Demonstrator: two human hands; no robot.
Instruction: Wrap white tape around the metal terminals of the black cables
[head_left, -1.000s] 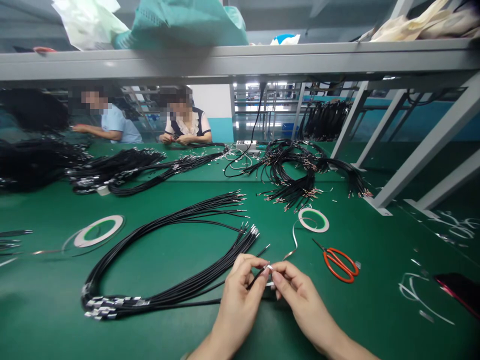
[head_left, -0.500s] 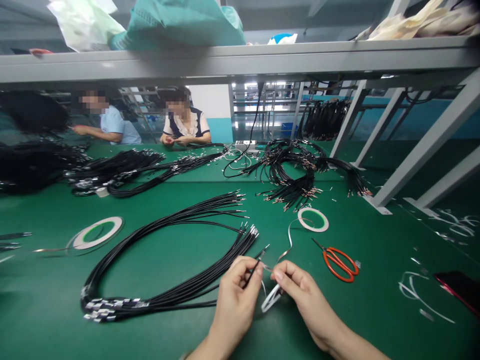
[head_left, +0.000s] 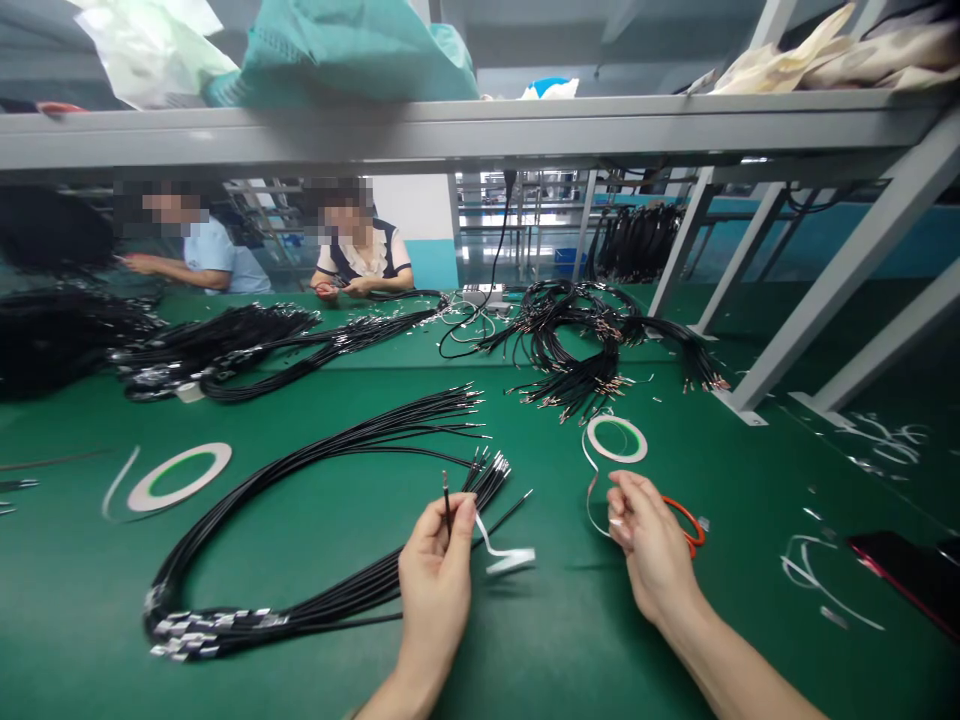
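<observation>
My left hand [head_left: 437, 565] is closed on a single black wire [head_left: 446, 500], holding its end upright. A short white tape strip [head_left: 504, 556] hangs from that wire to the right. My right hand [head_left: 651, 535] sits further right with its fingers curled at the loose end of a thin tape strand [head_left: 589, 495], which runs back to a small white tape roll [head_left: 616, 438]. That hand partly covers orange-handled scissors [head_left: 694, 528]. A looped bundle of black wires [head_left: 300, 470] lies to the left of my left hand, its metal-tipped ends near my fingers.
A second tape roll [head_left: 178, 470] lies at the left. More black wire piles [head_left: 570, 350] cover the far side of the green table [head_left: 337, 670]. Two people work across it. A grey shelf [head_left: 480, 125] runs overhead, with slanted supports at the right. A dark red object [head_left: 900, 575] lies at the right.
My hands have separated. The left hand lifted the wire upright with the tape piece on it. The right hand moved right, over the scissors and toward the tape roll.
</observation>
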